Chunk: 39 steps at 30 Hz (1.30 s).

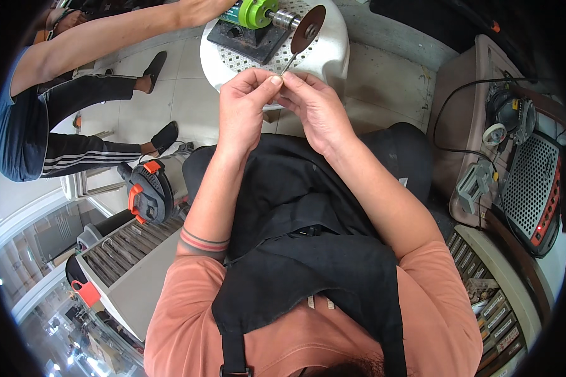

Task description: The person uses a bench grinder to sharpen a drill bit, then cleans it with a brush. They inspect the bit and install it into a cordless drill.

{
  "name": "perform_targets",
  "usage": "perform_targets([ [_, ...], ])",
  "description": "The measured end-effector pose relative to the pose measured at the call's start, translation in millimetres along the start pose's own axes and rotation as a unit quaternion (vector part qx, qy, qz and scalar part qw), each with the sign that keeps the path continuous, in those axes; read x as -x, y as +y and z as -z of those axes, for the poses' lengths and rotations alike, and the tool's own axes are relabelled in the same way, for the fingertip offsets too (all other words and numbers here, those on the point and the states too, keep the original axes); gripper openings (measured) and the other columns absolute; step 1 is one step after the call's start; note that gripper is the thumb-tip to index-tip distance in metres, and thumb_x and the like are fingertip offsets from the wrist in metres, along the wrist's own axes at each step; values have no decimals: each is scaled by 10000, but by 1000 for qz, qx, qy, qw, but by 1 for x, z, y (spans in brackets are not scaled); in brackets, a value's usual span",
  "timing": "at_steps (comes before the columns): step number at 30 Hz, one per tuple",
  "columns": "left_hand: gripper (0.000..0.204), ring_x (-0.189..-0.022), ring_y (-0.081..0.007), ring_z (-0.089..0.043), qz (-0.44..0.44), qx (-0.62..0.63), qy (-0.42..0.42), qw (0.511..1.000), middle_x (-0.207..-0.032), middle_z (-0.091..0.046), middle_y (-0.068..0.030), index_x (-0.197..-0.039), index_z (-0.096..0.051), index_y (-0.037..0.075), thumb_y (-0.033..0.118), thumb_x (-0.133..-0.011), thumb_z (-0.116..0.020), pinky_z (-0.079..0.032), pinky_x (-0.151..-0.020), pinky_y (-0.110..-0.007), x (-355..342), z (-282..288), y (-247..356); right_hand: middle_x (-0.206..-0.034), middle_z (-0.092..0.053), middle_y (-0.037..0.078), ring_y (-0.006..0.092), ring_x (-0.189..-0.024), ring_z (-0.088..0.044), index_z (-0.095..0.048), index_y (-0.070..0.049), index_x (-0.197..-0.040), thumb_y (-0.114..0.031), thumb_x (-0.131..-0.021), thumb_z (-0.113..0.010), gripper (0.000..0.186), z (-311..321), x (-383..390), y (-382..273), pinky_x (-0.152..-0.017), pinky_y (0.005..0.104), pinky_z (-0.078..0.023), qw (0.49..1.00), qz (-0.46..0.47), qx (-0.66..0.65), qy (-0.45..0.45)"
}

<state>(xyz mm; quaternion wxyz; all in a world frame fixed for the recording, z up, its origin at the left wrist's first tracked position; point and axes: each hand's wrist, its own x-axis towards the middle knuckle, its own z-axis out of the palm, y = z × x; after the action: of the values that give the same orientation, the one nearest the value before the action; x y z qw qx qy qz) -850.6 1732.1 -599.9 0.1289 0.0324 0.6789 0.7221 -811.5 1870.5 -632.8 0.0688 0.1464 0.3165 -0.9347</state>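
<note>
Both my hands meet just in front of a bench grinder. My left hand (pixel 248 103) and my right hand (pixel 314 107) pinch a thin metal rod (pixel 289 63) between thumbs and fingers. Its upper end reaches the lower edge of a reddish-brown cutting disc (pixel 307 30); whether they touch I cannot tell. The disc sits on the shaft of a green motor (pixel 251 12) with a black base (pixel 248 43). All this stands on a white perforated plastic stool (pixel 210 66). The rod's lower end is hidden by my fingers.
At the left another person's arm (pixel 107 47) reaches to the motor. A vacuum cleaner (pixel 151 191) with orange clips stands left of my knee. To the right are a beige bin (pixel 449 119) with a black cable, and a perforated speaker-like box (pixel 528 188). Drawers (pixel 129 270) stand lower left.
</note>
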Motion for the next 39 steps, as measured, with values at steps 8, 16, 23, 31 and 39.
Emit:
perform_targets([
  [8,106,-793,-91,-579,14,2,5,1000,-874,-710,-35,-1005,-736,-24,75,-982,-709,-446,-755,-258,-2,-2,0,-1025,-747,57,144,-970,-701,-717,-33,-1092,-289,-1028,-711,263,2,-3,1,-954,319,-515,1000,-6,-2,6],
  [16,102,-796,-90,-592,20,13,5,1000,-880,-715,-36,-1009,-735,-24,71,-984,-707,-455,-757,-253,-3,-1,-1,-1027,-750,53,133,-975,-701,-702,-43,-1092,-310,-1026,-716,276,3,-4,-1,-956,318,-507,1000,-15,6,12],
  [23,100,-794,-88,-591,22,15,5,1000,-876,-713,-29,-1010,-735,-24,68,-984,-706,-457,-761,-253,-4,-1,-1,-1022,-751,41,118,-992,-691,-706,-59,-1090,-328,-1028,-711,275,5,-5,1,-943,308,-487,1000,-14,15,8],
  [31,108,-808,-92,-595,24,12,1,1000,-880,-714,-32,-1018,-733,-25,74,-982,-707,-465,-771,-258,-6,-1,-1,-1057,-751,39,120,-1009,-687,-692,-61,-1135,-337,-1027,-709,297,5,-6,1,-940,310,-478,1000,-14,18,0],
  [39,92,-764,-93,-589,15,10,15,1000,-827,-691,-16,-958,-732,-13,76,-973,-721,-479,-723,-257,-8,-4,-1,-1047,-751,37,122,-1016,-686,-688,-56,-1143,-334,-1026,-708,302,3,-5,0,-941,308,-473,1000,-18,14,18],
])
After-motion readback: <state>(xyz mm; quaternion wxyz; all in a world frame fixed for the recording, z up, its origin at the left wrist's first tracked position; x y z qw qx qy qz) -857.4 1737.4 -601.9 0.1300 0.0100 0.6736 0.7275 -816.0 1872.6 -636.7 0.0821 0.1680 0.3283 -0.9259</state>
